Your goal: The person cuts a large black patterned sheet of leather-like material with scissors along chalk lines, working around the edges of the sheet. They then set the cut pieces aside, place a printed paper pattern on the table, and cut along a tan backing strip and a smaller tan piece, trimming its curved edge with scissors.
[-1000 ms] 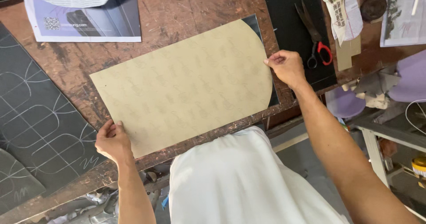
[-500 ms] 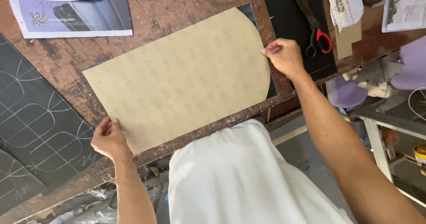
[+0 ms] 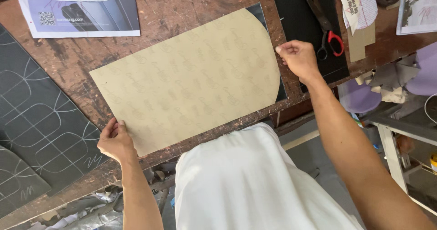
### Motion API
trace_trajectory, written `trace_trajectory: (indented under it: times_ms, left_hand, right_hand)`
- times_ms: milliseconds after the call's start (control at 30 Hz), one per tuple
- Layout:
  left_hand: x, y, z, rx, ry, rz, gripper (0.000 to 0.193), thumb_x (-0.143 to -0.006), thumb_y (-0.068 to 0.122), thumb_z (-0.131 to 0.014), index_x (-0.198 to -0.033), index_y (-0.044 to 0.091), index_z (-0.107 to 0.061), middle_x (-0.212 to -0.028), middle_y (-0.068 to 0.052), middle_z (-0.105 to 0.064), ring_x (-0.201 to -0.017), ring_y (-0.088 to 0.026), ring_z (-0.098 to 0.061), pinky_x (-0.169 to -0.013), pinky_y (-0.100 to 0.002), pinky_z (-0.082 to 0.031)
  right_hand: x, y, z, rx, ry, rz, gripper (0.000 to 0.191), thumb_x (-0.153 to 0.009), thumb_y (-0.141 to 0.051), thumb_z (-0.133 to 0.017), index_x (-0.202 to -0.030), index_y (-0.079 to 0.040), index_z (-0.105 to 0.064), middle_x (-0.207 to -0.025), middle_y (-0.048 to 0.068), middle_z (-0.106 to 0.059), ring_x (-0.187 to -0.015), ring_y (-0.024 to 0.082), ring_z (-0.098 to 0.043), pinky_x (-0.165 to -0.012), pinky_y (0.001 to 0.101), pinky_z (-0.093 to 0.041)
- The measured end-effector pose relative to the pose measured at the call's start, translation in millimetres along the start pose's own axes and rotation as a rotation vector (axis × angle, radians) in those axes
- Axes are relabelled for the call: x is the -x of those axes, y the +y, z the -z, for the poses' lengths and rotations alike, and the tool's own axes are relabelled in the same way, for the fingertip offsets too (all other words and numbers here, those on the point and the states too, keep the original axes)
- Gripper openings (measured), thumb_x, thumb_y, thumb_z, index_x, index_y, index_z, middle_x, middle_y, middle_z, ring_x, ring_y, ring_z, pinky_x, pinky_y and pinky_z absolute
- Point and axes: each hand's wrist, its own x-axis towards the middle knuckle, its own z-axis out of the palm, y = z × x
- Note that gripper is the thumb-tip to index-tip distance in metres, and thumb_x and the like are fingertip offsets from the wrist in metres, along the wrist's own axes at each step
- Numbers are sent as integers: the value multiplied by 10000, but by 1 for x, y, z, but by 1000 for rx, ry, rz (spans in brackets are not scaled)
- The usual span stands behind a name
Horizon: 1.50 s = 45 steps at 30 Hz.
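Observation:
A large tan card sheet with one rounded end lies flat on a worn wooden workbench. A dark sheet shows under its rounded right edge. My left hand pinches the sheet's near left corner at the bench's front edge. My right hand, fingers curled, pinches the sheet's rounded right edge. My white shirt fills the bottom of the view.
Red-handled scissors lie on a black sheet just beyond my right hand. A black sheet with chalk outlines covers the bench's left side. Printed papers lie at the back left. Purple pieces sit at the right.
My right hand has stayed on the rounded edge and my left hand has stayed on the near corner. The tan sheet looks slightly shifted on the bench, and the view has moved.

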Motion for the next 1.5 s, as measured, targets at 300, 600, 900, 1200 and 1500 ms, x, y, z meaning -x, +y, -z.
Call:
trace_trajectory:
  times_ms: [300, 600, 900, 1200, 1500]
  left_hand:
    - [2, -1, -1, -16, 48, -78, 197, -898, 10, -780, -1095, -4, -775, -936, -94, -769, -795, -129, -712, -722, -253, -588]
    - [-8, 8, 13, -29, 22, -116, 224, -847, 65, -809, -1065, 13, -797, -914, -91, -788, -792, -126, -725, -766, -264, -584]
    - [-13, 18, 29, 4, -70, -41, 257, -824, 69, -808, -1079, 40, -797, -934, -70, -795, -816, -108, -731, -795, -263, -598]
    - [-5, 7, 17, -31, 0, -213, 255, -851, 43, -794, -1102, 4, -774, -973, -97, -778, -839, -152, -748, -797, -278, -594]
    - [43, -2, -20, -376, 34, -518, 567, -927, 3, -657, -1479, -29, -532, -1379, -250, -497, -1306, -389, -452, -1114, -530, -385]
  right_hand:
    - [36, 34, -8, 265, 125, 423, 442, -861, -74, -863, -1278, -64, -714, -1128, 81, -643, -929, 161, -638, -742, 294, -572]
    - [35, 58, -21, 336, 88, 510, 531, -854, -63, -910, -1351, -102, -728, -1205, 79, -573, -996, 176, -583, -783, 283, -528]
    - [35, 68, -23, 357, 64, 503, 522, -854, -42, -910, -1342, -92, -731, -1279, 68, -562, -1076, 158, -589, -871, 273, -543]
    - [34, 59, -23, 346, 86, 494, 532, -870, -72, -914, -1369, -115, -734, -1238, 66, -574, -1029, 168, -587, -826, 284, -530]
    - [29, 62, 10, 56, 133, 336, 423, -958, -63, -801, -1368, -101, -702, -1287, 55, -634, -1099, 165, -649, -878, 267, -559]
